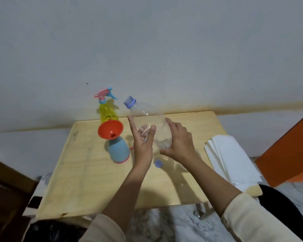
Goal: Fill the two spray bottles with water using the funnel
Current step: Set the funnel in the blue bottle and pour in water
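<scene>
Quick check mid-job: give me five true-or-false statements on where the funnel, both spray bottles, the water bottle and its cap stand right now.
1. The orange funnel sits in the blue spray bottle. True.
2. The yellow spray bottle has its trigger head off. False: the pink and blue trigger head is on it.
3. Both hands, the left hand and the right hand, hold the clear water bottle. True.
4. The water bottle is capped. False: its neck is open and the blue cap lies on the wooden table.
5. The white paper stack lies to the left of the bottles. False: it lies at the table's right edge.
</scene>
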The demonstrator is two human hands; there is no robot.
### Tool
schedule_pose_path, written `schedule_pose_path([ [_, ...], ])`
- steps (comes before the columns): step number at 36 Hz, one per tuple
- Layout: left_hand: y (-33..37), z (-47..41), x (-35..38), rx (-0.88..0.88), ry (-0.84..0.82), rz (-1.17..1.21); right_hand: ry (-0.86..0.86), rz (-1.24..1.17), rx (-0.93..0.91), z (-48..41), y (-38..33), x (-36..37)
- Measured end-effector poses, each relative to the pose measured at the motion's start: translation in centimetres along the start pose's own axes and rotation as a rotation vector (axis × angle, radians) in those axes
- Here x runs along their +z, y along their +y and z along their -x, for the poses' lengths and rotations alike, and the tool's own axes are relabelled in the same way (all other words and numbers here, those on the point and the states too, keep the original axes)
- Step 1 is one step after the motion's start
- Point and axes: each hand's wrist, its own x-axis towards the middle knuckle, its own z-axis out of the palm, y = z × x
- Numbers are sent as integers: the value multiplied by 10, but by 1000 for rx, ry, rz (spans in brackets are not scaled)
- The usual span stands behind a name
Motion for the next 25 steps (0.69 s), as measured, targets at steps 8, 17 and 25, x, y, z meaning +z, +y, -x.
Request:
schedule_pose_path([
  [8, -16, 16, -8, -148, 123, 193, -173, 166, -13, 8, -12, -8],
  [17, -24, 16, -5, -235, 182, 298, -228, 383, 15, 8, -25, -22],
  [25, -24, 15, 2, -279, 202, 347, -242, 447, 5, 2, -28, -36],
])
